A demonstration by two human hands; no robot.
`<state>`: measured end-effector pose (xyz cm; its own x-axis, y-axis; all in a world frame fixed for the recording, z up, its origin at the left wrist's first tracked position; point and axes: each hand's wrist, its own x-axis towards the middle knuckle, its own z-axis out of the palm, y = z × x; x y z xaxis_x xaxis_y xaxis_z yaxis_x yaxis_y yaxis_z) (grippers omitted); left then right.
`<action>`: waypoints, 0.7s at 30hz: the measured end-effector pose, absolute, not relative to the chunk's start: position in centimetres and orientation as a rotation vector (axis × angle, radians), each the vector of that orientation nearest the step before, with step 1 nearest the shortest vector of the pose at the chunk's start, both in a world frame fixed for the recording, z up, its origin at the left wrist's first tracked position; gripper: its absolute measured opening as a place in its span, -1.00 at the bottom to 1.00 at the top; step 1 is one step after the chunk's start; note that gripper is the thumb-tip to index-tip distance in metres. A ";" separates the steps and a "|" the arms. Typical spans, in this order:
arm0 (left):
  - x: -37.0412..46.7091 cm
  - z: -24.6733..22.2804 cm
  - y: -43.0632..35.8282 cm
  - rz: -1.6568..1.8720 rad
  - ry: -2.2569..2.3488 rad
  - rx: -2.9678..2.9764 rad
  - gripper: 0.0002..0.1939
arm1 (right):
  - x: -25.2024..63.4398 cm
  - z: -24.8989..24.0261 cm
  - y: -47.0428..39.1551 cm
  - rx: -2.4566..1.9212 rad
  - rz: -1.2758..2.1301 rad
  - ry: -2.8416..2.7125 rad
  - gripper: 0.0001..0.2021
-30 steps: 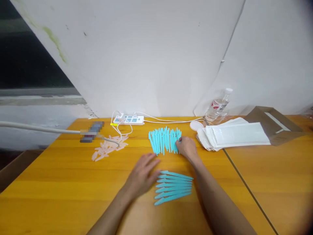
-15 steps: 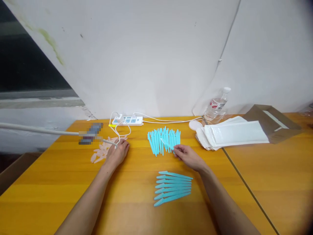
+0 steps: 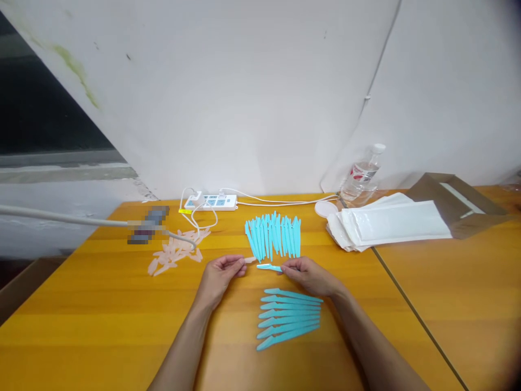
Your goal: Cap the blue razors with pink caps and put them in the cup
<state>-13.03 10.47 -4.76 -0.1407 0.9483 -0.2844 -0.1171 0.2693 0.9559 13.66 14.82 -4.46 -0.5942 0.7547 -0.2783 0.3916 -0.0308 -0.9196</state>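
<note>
Pinched in my left hand (image 3: 226, 274) is a small pale pink blade cover (image 3: 249, 260), its free end pointing right. My right hand (image 3: 310, 274) grips the handle of a turquoise eyebrow razor (image 3: 266, 266), whose pale blade end points left toward the cover. A small gap separates the two pieces. Just behind them lies a row of turquoise razors (image 3: 272, 233), side by side. Closer to me, several more razors (image 3: 290, 315) are fanned out with their heads to the left. Loose pink covers (image 3: 173, 252) form a pile on the left of the table.
Along the wall runs a white power strip (image 3: 220, 202) with cables. A pixelated object (image 3: 150, 224) and a pale cable are at the left. To the right are white padded envelopes (image 3: 394, 222), an open brown box (image 3: 456, 203), a plastic bottle (image 3: 363, 174) and a round white lid (image 3: 326, 209).
My left hand has come from the pink pile to the middle, now with a cover in its fingers. The right hand has lowered the razor toward me and turned it nearly level.
</note>
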 end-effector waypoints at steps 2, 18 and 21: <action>-12.8 -5.0 10.4 1.121 1.355 0.873 -0.59 | 13.5 -4.9 14.8 -1.187 1.682 -1.916 -0.52; -11.3 -5.0 10.1 1.013 1.329 0.999 -0.60 | 13.4 -4.4 14.8 -1.156 1.667 -2.001 -0.55; -9.9 -5.0 9.9 0.943 1.348 1.151 -0.64 | 14.2 -3.5 14.7 -1.116 1.503 -2.134 -0.56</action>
